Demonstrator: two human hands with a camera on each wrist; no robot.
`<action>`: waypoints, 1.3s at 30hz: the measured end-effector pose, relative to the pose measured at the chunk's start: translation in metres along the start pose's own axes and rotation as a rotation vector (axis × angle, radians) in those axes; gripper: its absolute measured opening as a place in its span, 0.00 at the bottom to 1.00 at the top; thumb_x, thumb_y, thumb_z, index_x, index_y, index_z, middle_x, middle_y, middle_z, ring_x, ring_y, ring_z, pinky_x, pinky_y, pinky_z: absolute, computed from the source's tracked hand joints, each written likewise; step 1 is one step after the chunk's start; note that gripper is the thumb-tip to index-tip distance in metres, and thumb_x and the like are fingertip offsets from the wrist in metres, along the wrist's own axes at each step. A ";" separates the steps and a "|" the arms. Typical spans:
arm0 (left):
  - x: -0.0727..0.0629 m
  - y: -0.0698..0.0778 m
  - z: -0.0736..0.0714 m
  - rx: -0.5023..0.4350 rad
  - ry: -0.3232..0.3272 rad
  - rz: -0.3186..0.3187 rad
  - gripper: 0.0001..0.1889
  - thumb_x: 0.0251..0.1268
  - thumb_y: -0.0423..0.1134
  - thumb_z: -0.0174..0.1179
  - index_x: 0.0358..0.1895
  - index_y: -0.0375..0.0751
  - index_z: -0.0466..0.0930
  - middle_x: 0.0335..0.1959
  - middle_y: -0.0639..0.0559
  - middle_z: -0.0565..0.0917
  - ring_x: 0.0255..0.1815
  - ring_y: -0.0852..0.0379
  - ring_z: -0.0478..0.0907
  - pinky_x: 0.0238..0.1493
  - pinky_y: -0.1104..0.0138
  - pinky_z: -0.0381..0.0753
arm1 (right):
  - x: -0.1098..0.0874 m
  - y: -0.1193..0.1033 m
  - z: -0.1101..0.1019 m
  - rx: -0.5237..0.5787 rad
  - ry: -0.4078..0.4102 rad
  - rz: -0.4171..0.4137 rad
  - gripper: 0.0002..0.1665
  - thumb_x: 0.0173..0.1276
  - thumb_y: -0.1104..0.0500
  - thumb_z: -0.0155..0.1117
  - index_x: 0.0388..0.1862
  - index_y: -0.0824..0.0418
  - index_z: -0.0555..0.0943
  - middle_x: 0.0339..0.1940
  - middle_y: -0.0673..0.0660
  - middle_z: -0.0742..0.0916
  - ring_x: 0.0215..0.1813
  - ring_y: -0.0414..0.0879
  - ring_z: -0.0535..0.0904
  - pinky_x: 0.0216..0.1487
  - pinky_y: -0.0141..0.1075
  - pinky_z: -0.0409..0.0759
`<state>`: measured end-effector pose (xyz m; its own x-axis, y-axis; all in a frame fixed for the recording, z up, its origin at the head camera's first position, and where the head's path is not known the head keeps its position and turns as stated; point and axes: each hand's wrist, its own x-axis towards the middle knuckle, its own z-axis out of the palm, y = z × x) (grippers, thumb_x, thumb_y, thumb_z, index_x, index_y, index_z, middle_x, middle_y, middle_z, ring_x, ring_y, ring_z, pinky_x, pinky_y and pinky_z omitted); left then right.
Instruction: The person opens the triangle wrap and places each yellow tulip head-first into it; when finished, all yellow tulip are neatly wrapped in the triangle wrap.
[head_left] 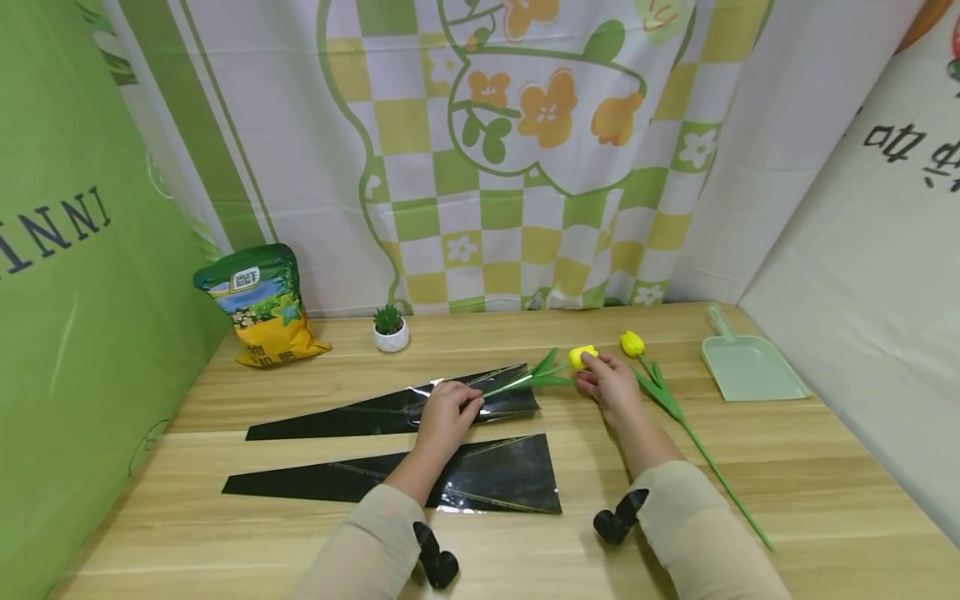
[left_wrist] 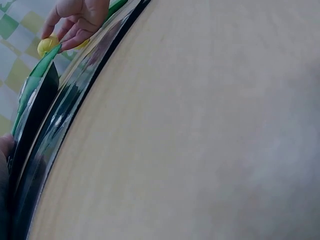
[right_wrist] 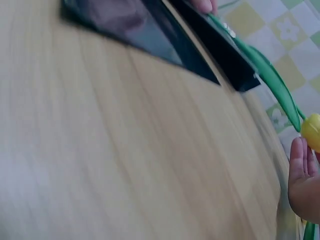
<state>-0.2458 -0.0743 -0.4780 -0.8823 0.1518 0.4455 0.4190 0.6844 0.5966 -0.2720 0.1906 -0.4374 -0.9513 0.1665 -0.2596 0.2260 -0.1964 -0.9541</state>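
A yellow tulip (head_left: pixel 582 357) with green leaves lies along the far black flower sleeve (head_left: pixel 345 418), its bloom past the wide right end. My left hand (head_left: pixel 447 408) pinches the tulip's stem low down, over the middle of that sleeve. At the bloom, my right hand (head_left: pixel 611 387) holds the yellow head between thumb and fingers; the right wrist view shows the bloom (right_wrist: pixel 312 131) at the fingertips. Nearer to me lies a second black sleeve (head_left: pixel 502 475), flat, below my left forearm. Another yellow tulip (head_left: pixel 632 343) lies slantwise beyond my right hand, its stem running toward the front right.
A green dustpan (head_left: pixel 753 371) lies at the back right. At the back left stand a colourful soil bag (head_left: pixel 262 308) and a small potted succulent (head_left: pixel 391 332). A patterned curtain (head_left: pixel 487 208) hangs behind the wooden table (head_left: pixel 172 517), with fabric walls on both sides.
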 end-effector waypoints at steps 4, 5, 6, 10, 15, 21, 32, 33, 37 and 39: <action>0.000 0.001 0.000 0.001 0.006 0.000 0.08 0.63 0.37 0.65 0.42 0.40 0.89 0.40 0.48 0.86 0.46 0.49 0.80 0.53 0.56 0.79 | -0.001 0.002 -0.005 -0.100 -0.088 -0.031 0.36 0.75 0.57 0.56 0.76 0.67 0.56 0.44 0.48 0.77 0.34 0.32 0.81 0.39 0.22 0.82; 0.000 0.001 0.000 0.007 0.007 0.004 0.08 0.63 0.37 0.65 0.42 0.40 0.89 0.40 0.49 0.86 0.46 0.49 0.80 0.53 0.56 0.79 | 0.000 0.003 -0.006 -0.123 -0.116 -0.040 0.37 0.75 0.58 0.56 0.76 0.68 0.56 0.44 0.49 0.78 0.34 0.32 0.81 0.40 0.23 0.83; 0.000 0.001 0.000 0.009 0.007 0.004 0.08 0.63 0.37 0.65 0.42 0.40 0.89 0.40 0.49 0.86 0.46 0.49 0.80 0.53 0.56 0.79 | 0.000 0.004 -0.007 -0.143 -0.142 -0.048 0.36 0.74 0.59 0.57 0.75 0.70 0.57 0.44 0.50 0.79 0.35 0.33 0.82 0.41 0.24 0.83; 0.000 0.001 -0.001 0.015 0.001 0.001 0.08 0.64 0.38 0.65 0.43 0.40 0.89 0.40 0.49 0.86 0.46 0.49 0.80 0.53 0.55 0.79 | 0.003 0.010 -0.006 -0.233 -0.221 -0.078 0.32 0.73 0.62 0.58 0.69 0.76 0.60 0.46 0.53 0.80 0.38 0.34 0.82 0.44 0.26 0.84; -0.001 -0.001 -0.002 0.019 0.012 0.013 0.09 0.63 0.38 0.65 0.43 0.39 0.89 0.40 0.48 0.86 0.46 0.49 0.80 0.52 0.55 0.80 | 0.004 0.014 0.002 -0.303 -0.264 -0.089 0.28 0.72 0.62 0.60 0.64 0.76 0.65 0.47 0.55 0.80 0.39 0.35 0.82 0.45 0.26 0.84; -0.001 -0.002 -0.001 0.011 0.012 0.031 0.09 0.63 0.38 0.66 0.43 0.39 0.88 0.40 0.47 0.86 0.46 0.48 0.80 0.53 0.56 0.80 | 0.004 0.015 0.007 -0.333 -0.332 -0.107 0.31 0.71 0.63 0.61 0.68 0.75 0.65 0.43 0.52 0.83 0.39 0.36 0.82 0.43 0.27 0.84; 0.000 -0.001 0.000 0.008 0.028 0.061 0.09 0.62 0.37 0.67 0.42 0.38 0.89 0.38 0.48 0.86 0.45 0.48 0.81 0.53 0.57 0.79 | 0.003 0.018 0.017 -0.432 -0.389 -0.119 0.27 0.71 0.64 0.61 0.65 0.75 0.71 0.52 0.66 0.85 0.41 0.37 0.83 0.43 0.28 0.84; 0.000 -0.001 0.000 0.005 0.028 0.061 0.09 0.61 0.37 0.67 0.42 0.38 0.89 0.38 0.48 0.86 0.45 0.48 0.81 0.53 0.57 0.79 | 0.003 0.018 0.018 -0.441 -0.394 -0.120 0.26 0.71 0.64 0.61 0.64 0.75 0.71 0.53 0.67 0.85 0.41 0.37 0.83 0.43 0.28 0.84; 0.000 -0.001 0.000 -0.002 0.027 0.061 0.08 0.62 0.37 0.66 0.42 0.38 0.89 0.38 0.48 0.87 0.45 0.48 0.80 0.52 0.57 0.79 | 0.004 0.019 0.023 -0.484 -0.405 -0.132 0.25 0.70 0.65 0.62 0.62 0.76 0.73 0.48 0.64 0.86 0.39 0.36 0.83 0.43 0.28 0.84; 0.001 -0.001 0.000 -0.005 0.027 0.058 0.08 0.62 0.37 0.66 0.42 0.39 0.89 0.38 0.48 0.87 0.45 0.48 0.80 0.52 0.57 0.79 | 0.005 0.019 0.025 -0.499 -0.411 -0.135 0.23 0.69 0.65 0.62 0.59 0.76 0.75 0.42 0.60 0.86 0.37 0.36 0.82 0.41 0.27 0.84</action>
<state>-0.2469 -0.0746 -0.4786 -0.8503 0.1721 0.4974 0.4708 0.6712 0.5726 -0.2776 0.1631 -0.4533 -0.9584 -0.2434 -0.1490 0.0752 0.2882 -0.9546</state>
